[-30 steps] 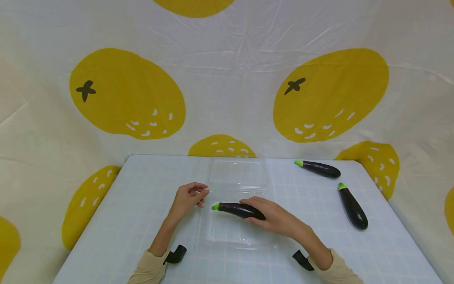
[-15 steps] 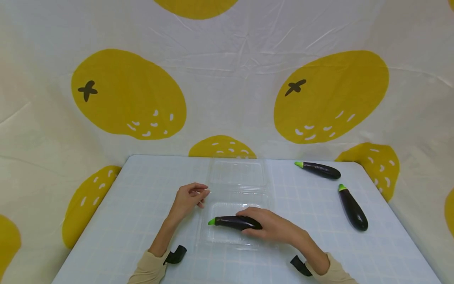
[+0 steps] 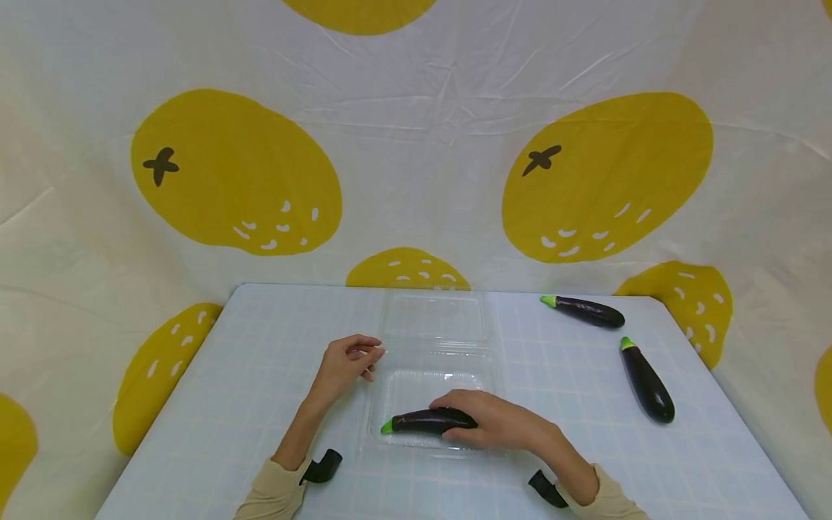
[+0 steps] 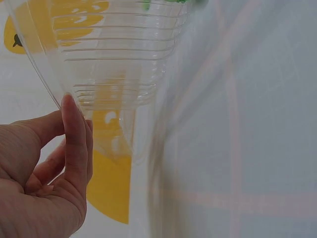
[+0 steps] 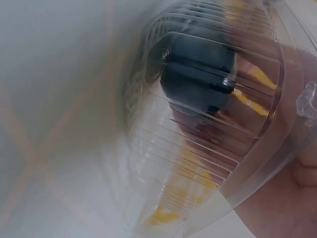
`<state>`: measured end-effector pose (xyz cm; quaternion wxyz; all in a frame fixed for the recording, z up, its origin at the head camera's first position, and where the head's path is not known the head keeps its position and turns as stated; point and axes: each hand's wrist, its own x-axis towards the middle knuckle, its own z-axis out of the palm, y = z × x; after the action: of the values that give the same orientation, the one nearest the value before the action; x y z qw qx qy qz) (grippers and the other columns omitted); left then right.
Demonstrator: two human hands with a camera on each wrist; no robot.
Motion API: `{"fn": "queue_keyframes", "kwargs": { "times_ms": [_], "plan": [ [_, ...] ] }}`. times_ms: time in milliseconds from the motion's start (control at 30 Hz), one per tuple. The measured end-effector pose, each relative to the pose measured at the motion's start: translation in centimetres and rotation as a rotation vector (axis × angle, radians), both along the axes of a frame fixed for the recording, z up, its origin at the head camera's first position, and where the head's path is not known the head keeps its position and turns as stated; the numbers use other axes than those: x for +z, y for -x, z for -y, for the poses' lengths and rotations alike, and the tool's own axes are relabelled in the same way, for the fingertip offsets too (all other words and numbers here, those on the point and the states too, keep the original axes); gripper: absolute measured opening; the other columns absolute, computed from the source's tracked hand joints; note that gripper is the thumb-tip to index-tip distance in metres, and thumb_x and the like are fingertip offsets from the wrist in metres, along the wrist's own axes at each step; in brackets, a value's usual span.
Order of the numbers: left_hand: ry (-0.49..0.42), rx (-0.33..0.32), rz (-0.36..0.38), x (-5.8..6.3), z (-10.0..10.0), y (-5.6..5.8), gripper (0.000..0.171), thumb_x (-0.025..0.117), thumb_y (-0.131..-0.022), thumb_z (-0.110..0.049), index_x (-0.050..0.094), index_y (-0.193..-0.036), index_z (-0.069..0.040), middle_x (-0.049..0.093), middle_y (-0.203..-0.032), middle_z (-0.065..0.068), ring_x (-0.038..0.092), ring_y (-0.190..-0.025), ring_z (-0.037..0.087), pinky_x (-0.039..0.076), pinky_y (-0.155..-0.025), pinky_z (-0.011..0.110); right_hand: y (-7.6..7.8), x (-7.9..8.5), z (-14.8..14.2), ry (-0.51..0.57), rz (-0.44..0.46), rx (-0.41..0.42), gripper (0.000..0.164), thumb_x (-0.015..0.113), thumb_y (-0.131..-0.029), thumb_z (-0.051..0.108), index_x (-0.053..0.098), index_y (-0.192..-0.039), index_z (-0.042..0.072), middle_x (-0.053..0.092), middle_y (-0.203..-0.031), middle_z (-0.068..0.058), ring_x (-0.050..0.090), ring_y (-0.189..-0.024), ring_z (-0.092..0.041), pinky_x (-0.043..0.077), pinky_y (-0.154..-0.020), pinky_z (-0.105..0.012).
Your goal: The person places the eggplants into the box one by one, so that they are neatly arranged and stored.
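A clear plastic clamshell container [image 3: 416, 386] lies opened out in the middle of the table, its lid [image 3: 435, 318] folded back on the far side. My right hand [image 3: 497, 419] grips the thick end of a dark eggplant [image 3: 416, 421] in the near part of the base, its green stem end pointing left. Through the ribbed wall in the right wrist view, the eggplant's rounded end [image 5: 195, 74] shows low in the base. At the container's left edge, my left hand [image 3: 351, 361] pinches the rim between thumb and finger, as the left wrist view shows.
Two more eggplants lie on the right side of the table, one near the back edge [image 3: 588, 312] and one closer [image 3: 648, 381]. A pale checked cloth [image 3: 260, 375] covers the table. Behind hangs a white curtain [image 3: 416, 166] with yellow fruit prints.
My right hand has brought the eggplant nearer to me and lower, from above the middle of the base to its near side. The left hand stays at the rim.
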<state>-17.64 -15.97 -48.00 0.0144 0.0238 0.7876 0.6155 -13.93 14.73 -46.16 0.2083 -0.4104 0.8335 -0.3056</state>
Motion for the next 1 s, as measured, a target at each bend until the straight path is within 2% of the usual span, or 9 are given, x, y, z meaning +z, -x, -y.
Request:
{"fn": "queue_keyframes", "kwargs": {
  "times_ms": [167, 367, 500, 667, 1000],
  "plan": [
    [-0.003, 0.002, -0.006, 0.1, 0.0, 0.0, 0.025, 0.078, -0.093, -0.014, 0.074, -0.113, 0.000, 0.071, -0.091, 0.012, 0.067, -0.059, 0.023, 0.061, -0.059, 0.028, 0.0, 0.1, 0.1, -0.014, 0.008, -0.004, 0.044, 0.067, -0.102, 0.035, 0.060, -0.141, 0.016, 0.062, -0.134, 0.006, 0.056, -0.113, -0.005, 0.051, -0.098, -0.027],
    [-0.012, -0.006, -0.012, 0.1, 0.0, 0.0, 0.025, 0.078, -0.093, -0.014, 0.074, -0.113, 0.000, 0.072, -0.093, 0.016, 0.067, -0.059, 0.023, 0.061, -0.059, 0.028, -0.1, 0.4, 0.1, -0.043, 0.035, -0.016, 0.051, 0.065, -0.101, 0.045, 0.060, -0.141, 0.015, 0.062, -0.135, 0.006, 0.056, -0.112, -0.005, 0.051, -0.096, -0.027],
    [-0.019, -0.008, -0.015, 0.1, 0.0, 0.0, 0.025, 0.078, -0.093, -0.014, 0.074, -0.113, 0.001, 0.072, -0.094, 0.016, 0.067, -0.059, 0.023, 0.061, -0.059, 0.028, -0.2, 0.5, -0.1, -0.053, 0.020, -0.031, 0.052, 0.061, -0.102, 0.047, 0.060, -0.141, 0.012, 0.063, -0.135, 0.004, 0.057, -0.114, -0.006, 0.052, -0.098, -0.029],
    [-0.020, -0.006, -0.014, 0.1, -0.1, 0.0, 0.024, 0.078, -0.093, -0.013, 0.074, -0.113, 0.000, 0.072, -0.093, 0.015, 0.067, -0.059, 0.023, 0.061, -0.060, 0.028, -0.4, 0.7, -0.7, -0.020, -0.015, -0.061, 0.051, 0.058, -0.105, 0.045, 0.060, -0.140, 0.009, 0.064, -0.134, 0.000, 0.060, -0.120, -0.013, 0.051, -0.103, -0.033],
    [-0.041, 0.016, 0.014, -0.2, -0.1, 0.1, 0.026, 0.079, -0.093, -0.014, 0.074, -0.113, 0.001, 0.072, -0.093, 0.013, 0.067, -0.061, 0.022, 0.061, -0.060, 0.028, 0.0, 1.1, -2.3, 0.075, -0.071, -0.124, 0.045, 0.058, -0.107, 0.036, 0.059, -0.140, 0.006, 0.065, -0.134, -0.007, 0.064, -0.117, -0.023, 0.053, -0.100, -0.045]
  ]
}}
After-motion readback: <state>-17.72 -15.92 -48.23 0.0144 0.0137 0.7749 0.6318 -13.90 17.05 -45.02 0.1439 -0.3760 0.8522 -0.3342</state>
